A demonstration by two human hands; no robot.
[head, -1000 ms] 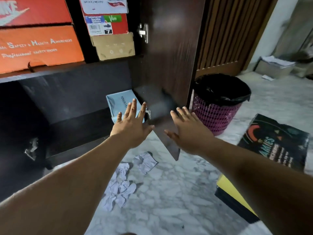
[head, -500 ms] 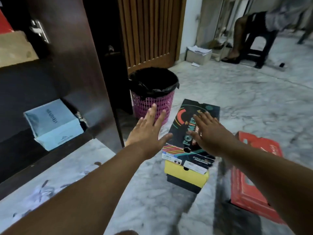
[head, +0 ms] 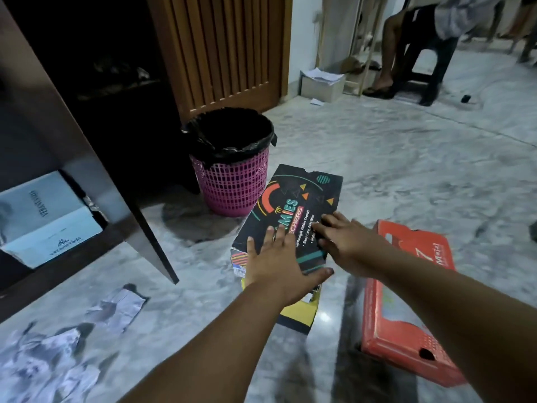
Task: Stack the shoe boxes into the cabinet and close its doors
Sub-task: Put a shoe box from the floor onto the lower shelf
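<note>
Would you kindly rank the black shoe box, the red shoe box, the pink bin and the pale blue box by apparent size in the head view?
1. Red shoe box, though it lies nearest the camera.
2. Black shoe box and pink bin: too alike to rank.
3. Pale blue box, partly hidden by the cabinet door.

Black patterned shoe box (head: 302, 199) on floor beside red shoe box (head: 406, 309).

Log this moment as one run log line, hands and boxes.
stage: reaching for next box | left hand: open, over black shoe box | right hand: open, over same box | red shoe box: on floor | cabinet door: open
</note>
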